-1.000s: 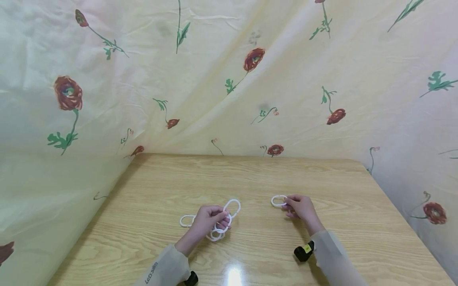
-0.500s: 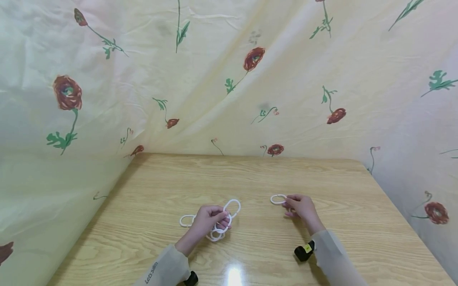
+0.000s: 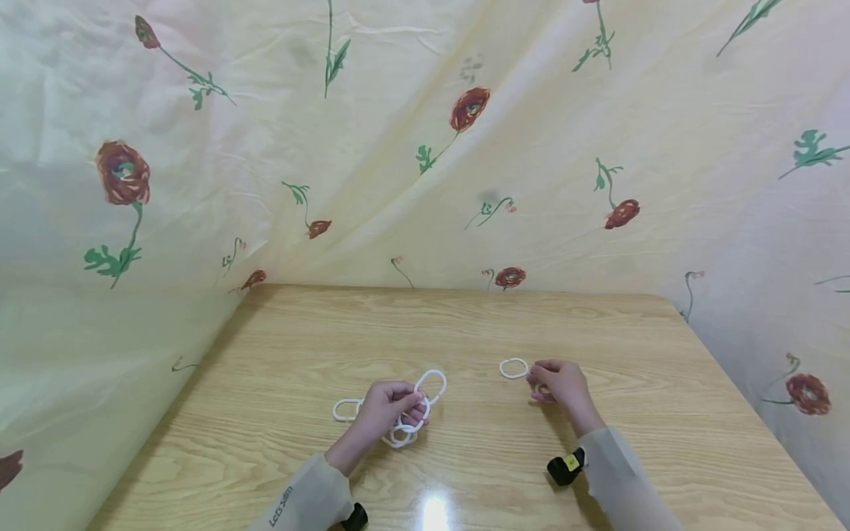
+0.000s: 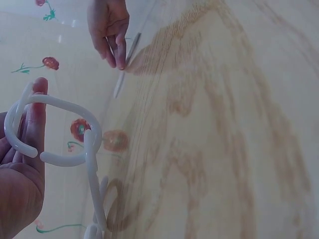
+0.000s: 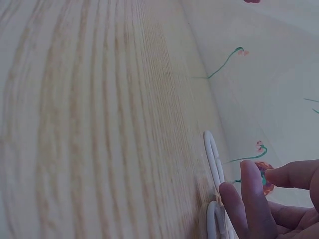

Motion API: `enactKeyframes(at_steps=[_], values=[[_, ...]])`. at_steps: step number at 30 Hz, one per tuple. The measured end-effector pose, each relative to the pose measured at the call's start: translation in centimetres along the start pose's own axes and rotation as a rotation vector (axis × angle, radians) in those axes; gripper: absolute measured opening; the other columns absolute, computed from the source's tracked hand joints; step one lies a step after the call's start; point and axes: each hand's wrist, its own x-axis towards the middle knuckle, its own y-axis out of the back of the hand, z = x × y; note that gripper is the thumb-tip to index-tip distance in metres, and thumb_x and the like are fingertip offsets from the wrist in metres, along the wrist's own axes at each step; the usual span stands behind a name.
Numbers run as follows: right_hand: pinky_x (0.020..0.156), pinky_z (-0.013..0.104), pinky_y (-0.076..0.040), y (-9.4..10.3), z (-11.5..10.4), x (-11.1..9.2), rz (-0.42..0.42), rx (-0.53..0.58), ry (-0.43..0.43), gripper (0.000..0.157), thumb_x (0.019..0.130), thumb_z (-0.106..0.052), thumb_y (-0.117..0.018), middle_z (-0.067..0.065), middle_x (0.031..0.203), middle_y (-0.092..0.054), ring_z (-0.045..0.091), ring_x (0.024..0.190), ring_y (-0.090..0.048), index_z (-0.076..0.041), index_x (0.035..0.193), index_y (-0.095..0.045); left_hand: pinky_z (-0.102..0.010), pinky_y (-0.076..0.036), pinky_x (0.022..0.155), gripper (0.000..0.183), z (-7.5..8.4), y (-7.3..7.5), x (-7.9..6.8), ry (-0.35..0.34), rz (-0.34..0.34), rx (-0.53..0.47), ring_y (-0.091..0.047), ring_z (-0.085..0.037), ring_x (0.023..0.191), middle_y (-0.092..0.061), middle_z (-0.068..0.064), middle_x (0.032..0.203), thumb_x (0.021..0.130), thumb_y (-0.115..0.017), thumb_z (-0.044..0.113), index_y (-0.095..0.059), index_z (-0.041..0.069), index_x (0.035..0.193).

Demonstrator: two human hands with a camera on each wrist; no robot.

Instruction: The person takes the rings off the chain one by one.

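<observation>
A chain of white plastic links (image 3: 432,383) is in my left hand (image 3: 385,413), pinched between thumb and fingers. One link stands up past the fingertips, and others hang below and to the left of the hand. In the left wrist view, the near link (image 4: 70,107) has a small gap in its side, and another hangs through it. To the right, a single white link (image 3: 513,368) lies flat on the table, just left of the fingertips of my right hand (image 3: 561,387). That hand's thumb and fingertips stand slightly apart. A second link (image 5: 213,219) lies beside its fingers, mostly hidden in the head view.
The wooden table (image 3: 465,324) spreads out around both hands. A flowered curtain (image 3: 372,147) rises behind its far edge and along both sides. Black wrist cameras (image 3: 564,468) sit at the sleeve cuffs.
The single link has shifted slightly left and away, from between the right fingertips to just beyond them; the right hand has let it go. The left hand and its chain stay put.
</observation>
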Motion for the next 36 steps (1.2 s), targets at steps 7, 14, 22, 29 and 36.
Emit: enactKeyframes(at_steps=[7, 14, 22, 29, 36], values=[[0.064, 0.020, -0.059, 0.0, -0.2, -0.2, 0.014, -0.008, 0.000, 0.043, 0.098, -0.008, -0.051, 0.024, 0.104, -0.068, 0.009, 0.078, -0.064, 0.018, 0.131, -0.045, -0.021, -0.059, 0.060, 0.023, 0.1, -0.1, 0.0, -0.006, -0.003, 0.008, -0.069, -0.009, 0.060, -0.072, -0.016, 0.078, 0.093, -0.060, 0.002, -0.063, -0.019, 0.101], [0.065, 0.022, -0.060, -0.3, -0.6, -0.7, 0.028, -0.021, 0.016, 0.044, 0.098, -0.010, -0.052, 0.031, 0.118, -0.062, 0.008, 0.084, -0.066, 0.017, 0.132, -0.044, -0.021, -0.059, 0.059, 0.024, 0.2, -0.2, 0.0, -0.012, -0.008, 0.003, -0.068, -0.009, 0.060, -0.072, -0.016, 0.078, 0.093, -0.061, 0.003, -0.063, -0.020, 0.101], [0.068, 0.024, -0.061, -1.1, -1.5, -1.7, 0.008, 0.023, 0.066, 0.043, 0.099, -0.011, -0.054, 0.028, 0.125, -0.060, 0.004, 0.090, -0.067, 0.015, 0.132, -0.047, -0.021, -0.059, 0.060, 0.025, 0.4, -0.3, -0.1, -0.008, 0.004, 0.003, -0.069, -0.010, 0.060, -0.072, -0.018, 0.080, 0.093, -0.062, 0.004, -0.063, -0.019, 0.103], [0.066, 0.024, -0.060, -2.2, -2.5, -2.5, -0.012, 0.041, 0.112, 0.042, 0.098, -0.013, -0.055, 0.026, 0.123, -0.063, 0.000, 0.087, -0.066, 0.013, 0.130, -0.051, -0.020, -0.059, 0.060, 0.025, 0.7, -0.4, -0.1, -0.018, -0.004, 0.003, -0.068, -0.009, 0.060, -0.072, -0.019, 0.080, 0.093, -0.061, 0.003, -0.062, -0.019, 0.103], [0.071, 0.029, -0.061, -3.3, -3.3, -3.3, -0.049, 0.058, 0.123, 0.041, 0.098, -0.016, -0.056, 0.025, 0.125, -0.062, 0.006, 0.093, -0.067, 0.010, 0.129, -0.053, -0.020, -0.059, 0.060, 0.027, 0.9, -0.5, 0.0, -0.017, -0.011, 0.000, -0.069, -0.009, 0.060, -0.072, -0.016, 0.080, 0.093, -0.062, 0.005, -0.062, -0.019, 0.104]])
